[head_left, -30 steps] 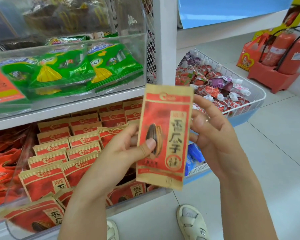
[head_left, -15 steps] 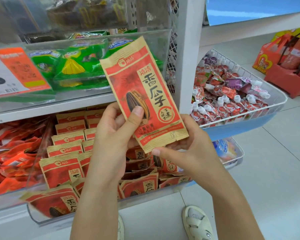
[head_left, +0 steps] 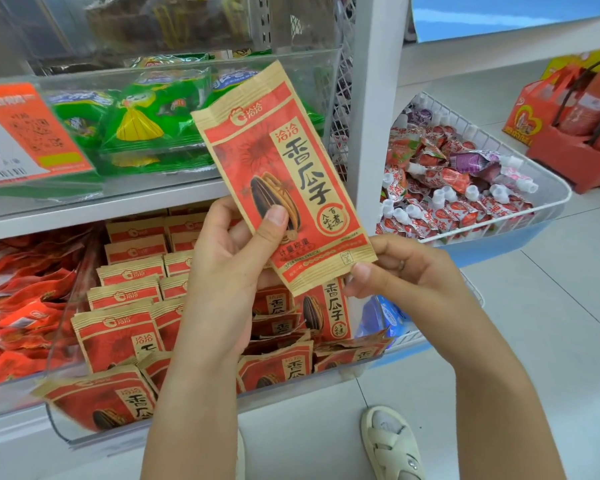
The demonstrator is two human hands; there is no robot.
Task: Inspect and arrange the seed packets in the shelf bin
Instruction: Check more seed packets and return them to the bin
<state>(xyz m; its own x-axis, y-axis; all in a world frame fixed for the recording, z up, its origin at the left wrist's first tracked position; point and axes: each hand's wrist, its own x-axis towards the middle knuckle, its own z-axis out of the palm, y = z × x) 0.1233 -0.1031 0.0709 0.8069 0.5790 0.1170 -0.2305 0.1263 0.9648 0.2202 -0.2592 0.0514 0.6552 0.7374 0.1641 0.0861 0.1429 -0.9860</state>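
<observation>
While left hand (head_left: 229, 258) thumb clamps seed packet (head_left: 281, 174); right hand (head_left: 406, 275) pinches its corner.

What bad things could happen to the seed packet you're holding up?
1. The seed packet is held only near its bottom by the left hand and right hand, so it might flop or slip.
2. Packets lean unevenly at the shelf bin's front edge; pushing this one in might tip them out.

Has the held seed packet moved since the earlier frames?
Yes. The seed packet tilted its top leftward, from right of the white shelf post to left of it.
</observation>
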